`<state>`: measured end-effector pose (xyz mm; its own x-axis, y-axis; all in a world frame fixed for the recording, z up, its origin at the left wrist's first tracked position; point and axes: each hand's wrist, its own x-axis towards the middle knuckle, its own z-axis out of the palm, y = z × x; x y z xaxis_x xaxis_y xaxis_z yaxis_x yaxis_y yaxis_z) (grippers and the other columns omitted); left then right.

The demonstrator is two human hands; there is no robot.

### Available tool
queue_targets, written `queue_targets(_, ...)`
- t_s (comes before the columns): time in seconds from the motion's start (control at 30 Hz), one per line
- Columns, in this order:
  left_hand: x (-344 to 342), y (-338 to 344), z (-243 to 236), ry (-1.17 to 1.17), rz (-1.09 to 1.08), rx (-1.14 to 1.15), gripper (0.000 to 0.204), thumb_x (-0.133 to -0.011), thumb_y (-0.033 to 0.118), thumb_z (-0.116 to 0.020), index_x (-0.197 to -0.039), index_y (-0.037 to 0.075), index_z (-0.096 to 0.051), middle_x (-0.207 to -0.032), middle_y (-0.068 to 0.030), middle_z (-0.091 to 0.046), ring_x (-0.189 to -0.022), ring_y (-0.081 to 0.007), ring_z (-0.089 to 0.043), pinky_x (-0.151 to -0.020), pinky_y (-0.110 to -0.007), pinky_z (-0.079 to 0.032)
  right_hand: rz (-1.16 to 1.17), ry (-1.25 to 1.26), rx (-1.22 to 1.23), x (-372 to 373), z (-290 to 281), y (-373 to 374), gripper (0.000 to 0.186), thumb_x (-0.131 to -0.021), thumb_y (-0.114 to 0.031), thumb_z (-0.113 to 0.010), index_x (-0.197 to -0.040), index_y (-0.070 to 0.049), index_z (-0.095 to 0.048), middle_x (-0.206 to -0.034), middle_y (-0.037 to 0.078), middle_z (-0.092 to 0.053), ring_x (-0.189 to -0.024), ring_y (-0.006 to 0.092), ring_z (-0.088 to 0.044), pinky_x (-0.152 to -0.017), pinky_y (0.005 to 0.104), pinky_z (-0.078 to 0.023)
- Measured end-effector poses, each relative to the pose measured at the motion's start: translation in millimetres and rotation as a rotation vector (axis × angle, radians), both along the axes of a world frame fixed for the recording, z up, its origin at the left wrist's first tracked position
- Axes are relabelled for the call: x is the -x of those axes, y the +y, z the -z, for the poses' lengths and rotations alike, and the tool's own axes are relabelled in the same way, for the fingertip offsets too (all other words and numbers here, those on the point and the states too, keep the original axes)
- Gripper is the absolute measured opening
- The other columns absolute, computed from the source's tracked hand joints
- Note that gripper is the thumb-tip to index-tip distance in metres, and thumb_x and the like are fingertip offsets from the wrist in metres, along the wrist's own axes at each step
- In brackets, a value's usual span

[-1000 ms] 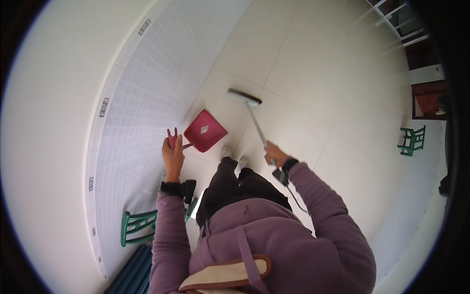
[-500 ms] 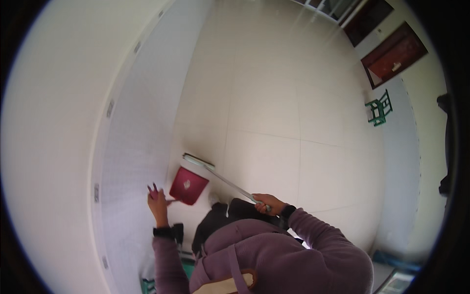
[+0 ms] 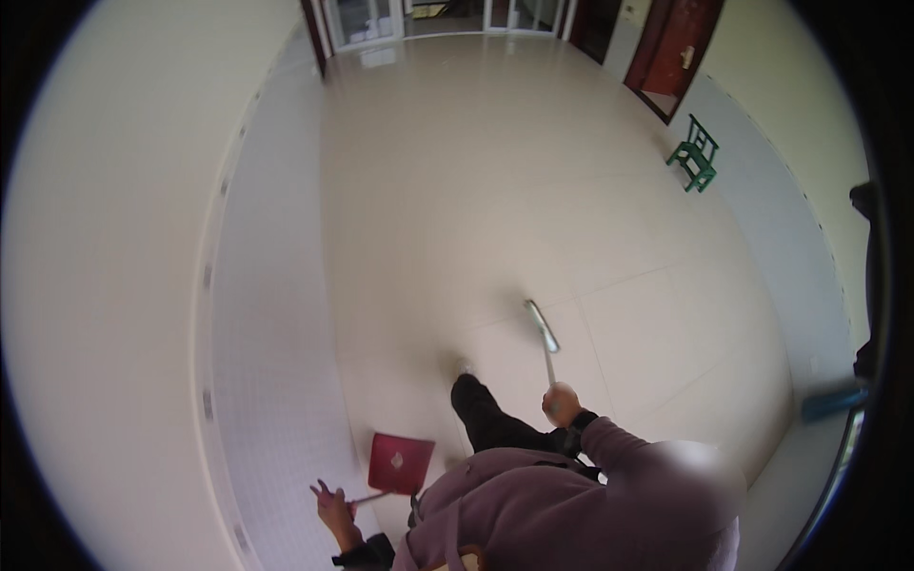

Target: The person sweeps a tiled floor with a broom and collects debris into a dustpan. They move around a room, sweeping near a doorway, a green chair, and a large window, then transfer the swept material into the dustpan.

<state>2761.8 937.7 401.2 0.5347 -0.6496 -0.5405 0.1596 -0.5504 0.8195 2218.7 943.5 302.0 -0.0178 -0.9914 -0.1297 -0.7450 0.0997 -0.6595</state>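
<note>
A red dustpan (image 3: 388, 455) hangs near the left wall, and its thin handle runs to my left hand (image 3: 333, 504). That hand is closed on the handle, with one or two fingers sticking out. My right hand (image 3: 562, 404) grips the pale stick of a broom (image 3: 543, 325), whose narrow, light-coloured head is over the tiles in front of me. The head looks slightly blurred. Whether it touches the floor I cannot tell. Dustpan and broom are well apart, with my outstretched leg between them.
The pale tiled floor (image 3: 457, 209) stretches ahead to glass doors (image 3: 367, 24). A small green chair (image 3: 695, 157) stands by the right wall, near a dark red door (image 3: 674, 57). A long wall (image 3: 267, 314) runs close on my left. Something blue (image 3: 833, 404) is at the right edge.
The broom has swung from beside the dustpan to the right and now points ahead. The dustpan is nearer my body. One leg has stepped forward, and the view has turned toward the glass doors.
</note>
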Motion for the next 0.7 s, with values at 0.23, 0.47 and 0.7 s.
queue_targets(0.23,86,-40,-57,-0.006,-0.143,-0.006,0.035,-0.078,0.011,-0.062,-0.111,0.006,-0.053,-0.067,-0.0039,-0.051,-0.04,-0.0118,-0.047,-0.034,-0.021,-0.041,0.201,0.12,0.15,161,49,-14,0.017,-0.069,-0.017,-0.071,-0.077,-0.004,-0.063,-0.071,0.011,-0.065,-0.068,0.0245,-0.062,-0.072,0.0384,-0.049)
queue_targets(0.47,247,-53,-167,-0.016,-0.177,0.13,0.055,-0.08,0.01,-0.059,-0.133,0.007,-0.044,-0.073,-0.0024,-0.053,-0.044,-0.0113,-0.05,-0.038,-0.021,-0.044,0.029,-0.59,-0.249,294,-3,-38,0.018,-0.066,-0.013,-0.076,-0.078,-0.003,-0.068,-0.08,0.011,-0.067,-0.077,0.0238,-0.063,-0.076,0.0378,-0.05)
queue_targets(0.7,346,-201,-142,0.028,-0.069,0.254,0.05,-0.082,0.007,-0.057,-0.131,0.005,-0.045,-0.075,-0.0008,-0.046,-0.047,-0.0079,-0.04,-0.042,-0.021,-0.04,0.097,-0.688,-0.112,279,-76,-174,0.007,-0.074,-0.001,-0.051,-0.075,0.006,-0.052,-0.069,0.004,-0.056,-0.067,0.0083,-0.052,-0.064,0.0249,-0.044)
